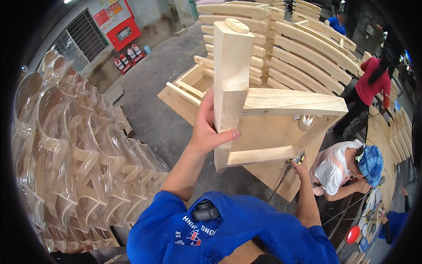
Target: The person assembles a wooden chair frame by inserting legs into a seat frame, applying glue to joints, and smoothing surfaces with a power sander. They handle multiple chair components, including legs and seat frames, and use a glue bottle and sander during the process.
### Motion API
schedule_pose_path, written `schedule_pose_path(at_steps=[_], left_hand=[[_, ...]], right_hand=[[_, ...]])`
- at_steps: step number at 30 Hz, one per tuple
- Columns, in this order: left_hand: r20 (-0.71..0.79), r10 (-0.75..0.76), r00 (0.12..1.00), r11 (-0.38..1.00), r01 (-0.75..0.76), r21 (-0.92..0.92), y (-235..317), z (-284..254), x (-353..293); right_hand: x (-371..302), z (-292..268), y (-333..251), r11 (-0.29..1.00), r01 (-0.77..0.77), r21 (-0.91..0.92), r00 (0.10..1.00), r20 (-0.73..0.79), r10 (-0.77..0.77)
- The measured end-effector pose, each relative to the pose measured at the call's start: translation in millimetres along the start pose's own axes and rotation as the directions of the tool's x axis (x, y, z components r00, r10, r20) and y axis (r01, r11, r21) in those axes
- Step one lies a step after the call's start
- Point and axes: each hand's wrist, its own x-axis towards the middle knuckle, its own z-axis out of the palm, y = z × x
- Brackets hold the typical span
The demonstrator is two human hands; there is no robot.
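My left hand [203, 125] is wrapped round the thick upright post of a pale wooden frame [294, 101], its thumb across the near side. The frame is tilted up over a plywood worktop [288, 185]; its rails run off to the right of the post. On the post's top end is a small rounded wood piece [237, 25]. My right hand [302, 168] is closed round a yellow-and-black hand tool [300, 158] below the frame's lower rail. A dark hose or cord slants down from that tool, whose exact kind I cannot make out.
A small pot [305, 123] holding white-tipped pieces shows through the frame. Slatted wooden parts [307, 57] are stacked beyond. Plastic-wrapped curved wooden pieces [74, 154] fill the left. A person in a blue cap [370, 166] bends close at right; a person in red [373, 79] stands farther off.
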Motion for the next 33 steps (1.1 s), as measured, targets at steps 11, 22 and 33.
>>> schedule_pose_path(at_steps=[11,22,33], left_hand=[[-0.015,0.035,0.999,0.993,-0.033,0.109,6,-6,4],[0.294,-0.027,0.955,0.986,-0.024,0.168,8,3,-6],[0.439,-0.19,0.878,0.93,0.018,0.367,8,-10,-11]], right_hand=[[-43,-39,-81,0.972,0.223,-0.071,0.87,-0.436,-0.231],[-276,-26,-479,-0.021,0.993,-0.12,-0.029,-0.061,-0.998],[-274,-39,-446,0.178,0.98,0.09,0.181,-0.019,-0.983]])
